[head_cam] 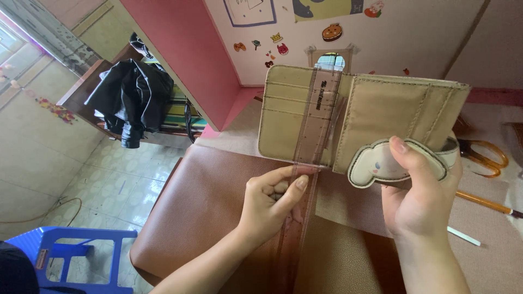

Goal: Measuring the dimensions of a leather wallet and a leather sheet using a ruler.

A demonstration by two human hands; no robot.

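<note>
An open beige wallet (381,111) with card slots is held up over the table. My right hand (419,198) grips its lower right part, thumb on a white cartoon-shaped clasp flap (376,166). My left hand (271,204) pinches a see-through pinkish ruler (318,117) and lays it upright across the wallet's left panel, along the card slots. The ruler's lower end runs down past my left wrist.
A brown leather sheet (201,207) lies under my hands on the table. Scissors with orange handles (485,155), a pencil (487,203) and a white stick (463,236) lie at the right. A blue plastic stool (81,247) and a black jacket on a desk (131,98) are at left.
</note>
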